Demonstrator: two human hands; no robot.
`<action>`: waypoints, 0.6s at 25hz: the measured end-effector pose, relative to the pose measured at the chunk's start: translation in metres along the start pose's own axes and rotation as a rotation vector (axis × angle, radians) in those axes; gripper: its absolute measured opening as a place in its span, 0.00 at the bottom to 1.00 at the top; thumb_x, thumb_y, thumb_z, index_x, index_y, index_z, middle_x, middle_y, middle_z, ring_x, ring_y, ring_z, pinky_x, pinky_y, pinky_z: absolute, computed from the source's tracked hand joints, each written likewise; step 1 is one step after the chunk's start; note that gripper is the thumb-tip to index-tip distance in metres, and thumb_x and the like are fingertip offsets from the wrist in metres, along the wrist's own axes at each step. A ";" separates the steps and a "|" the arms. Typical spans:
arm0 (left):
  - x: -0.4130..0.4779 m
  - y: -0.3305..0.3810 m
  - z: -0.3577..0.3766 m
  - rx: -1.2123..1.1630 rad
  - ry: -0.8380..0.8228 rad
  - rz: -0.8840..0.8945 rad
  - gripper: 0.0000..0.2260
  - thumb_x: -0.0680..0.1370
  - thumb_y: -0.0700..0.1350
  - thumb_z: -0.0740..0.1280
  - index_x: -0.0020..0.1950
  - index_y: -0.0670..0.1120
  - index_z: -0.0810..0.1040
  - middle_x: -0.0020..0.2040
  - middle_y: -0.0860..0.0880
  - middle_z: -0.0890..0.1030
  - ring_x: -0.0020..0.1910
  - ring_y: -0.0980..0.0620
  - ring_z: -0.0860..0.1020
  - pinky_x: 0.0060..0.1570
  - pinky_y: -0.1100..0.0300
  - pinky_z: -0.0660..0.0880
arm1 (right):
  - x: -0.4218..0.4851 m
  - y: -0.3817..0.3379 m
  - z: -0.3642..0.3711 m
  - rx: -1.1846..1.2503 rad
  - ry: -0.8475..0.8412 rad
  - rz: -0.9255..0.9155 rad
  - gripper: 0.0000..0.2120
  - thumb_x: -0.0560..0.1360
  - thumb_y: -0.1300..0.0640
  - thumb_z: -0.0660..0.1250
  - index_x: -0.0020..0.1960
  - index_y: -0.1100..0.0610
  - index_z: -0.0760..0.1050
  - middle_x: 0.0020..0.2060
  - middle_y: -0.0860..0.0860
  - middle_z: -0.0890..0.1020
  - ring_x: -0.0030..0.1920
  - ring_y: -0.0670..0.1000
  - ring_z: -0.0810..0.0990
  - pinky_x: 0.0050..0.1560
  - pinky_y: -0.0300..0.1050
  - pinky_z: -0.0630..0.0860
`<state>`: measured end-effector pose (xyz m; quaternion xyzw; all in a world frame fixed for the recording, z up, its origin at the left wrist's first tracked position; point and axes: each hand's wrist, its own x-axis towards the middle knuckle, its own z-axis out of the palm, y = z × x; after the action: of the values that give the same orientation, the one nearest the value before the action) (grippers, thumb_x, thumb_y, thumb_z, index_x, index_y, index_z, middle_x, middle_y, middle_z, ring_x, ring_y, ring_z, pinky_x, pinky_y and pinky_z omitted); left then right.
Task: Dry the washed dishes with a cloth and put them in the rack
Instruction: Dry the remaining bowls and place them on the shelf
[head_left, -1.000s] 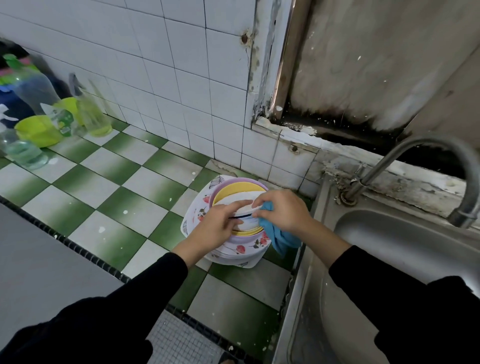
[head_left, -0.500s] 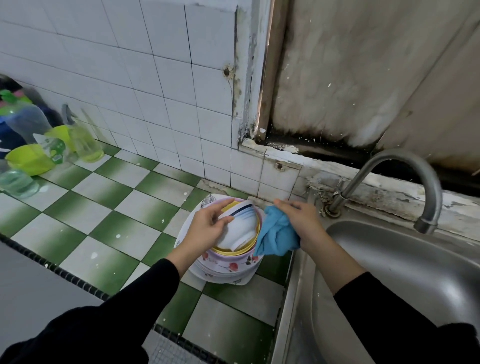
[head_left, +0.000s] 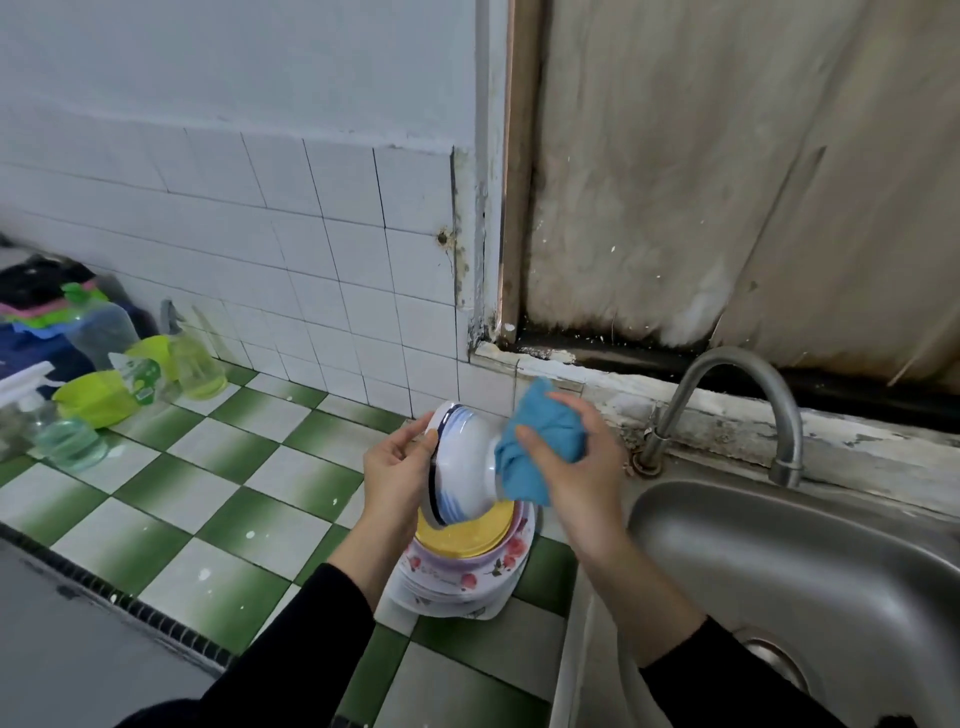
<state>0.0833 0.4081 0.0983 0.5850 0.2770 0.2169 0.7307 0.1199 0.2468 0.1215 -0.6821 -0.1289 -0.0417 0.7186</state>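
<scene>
My left hand (head_left: 397, 470) is curled round the rim of a white bowl (head_left: 462, 467) with blue bands, tipped on its side between my hands. My right hand (head_left: 579, 467) grips the bunched blue cloth (head_left: 540, 441), pressed against the bowl's outer base. Directly under both hands a stack of dishes (head_left: 467, 569) sits on the counter (head_left: 208, 509), with a yellow plate (head_left: 467, 530) on top. I judge the job barely begun: this bowl is mid-wipe, the stack looks undried, and no rack shows anywhere in my view.
</scene>
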 end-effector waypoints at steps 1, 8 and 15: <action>-0.007 0.007 0.006 -0.023 -0.003 0.017 0.10 0.78 0.34 0.65 0.58 0.40 0.81 0.44 0.44 0.85 0.44 0.46 0.82 0.49 0.55 0.80 | -0.005 -0.007 0.009 -0.181 -0.115 -0.200 0.14 0.72 0.56 0.74 0.54 0.43 0.77 0.57 0.42 0.76 0.56 0.42 0.75 0.58 0.44 0.76; -0.093 0.058 0.046 -0.166 -0.084 0.179 0.10 0.79 0.34 0.64 0.49 0.48 0.81 0.37 0.53 0.85 0.38 0.58 0.82 0.38 0.65 0.78 | 0.048 -0.060 -0.013 -0.177 0.067 0.044 0.03 0.76 0.49 0.67 0.44 0.47 0.76 0.43 0.46 0.81 0.50 0.51 0.79 0.53 0.43 0.75; -0.126 0.070 0.090 -0.315 -0.027 -0.055 0.13 0.76 0.26 0.59 0.47 0.37 0.81 0.36 0.44 0.83 0.38 0.45 0.81 0.39 0.58 0.81 | -0.021 -0.062 -0.062 -0.597 -0.115 -0.838 0.13 0.75 0.56 0.69 0.57 0.59 0.79 0.56 0.54 0.81 0.60 0.53 0.78 0.65 0.45 0.72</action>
<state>0.0482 0.2765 0.1999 0.4584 0.2456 0.2296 0.8227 0.0926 0.1791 0.1743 -0.7485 -0.4128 -0.3233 0.4059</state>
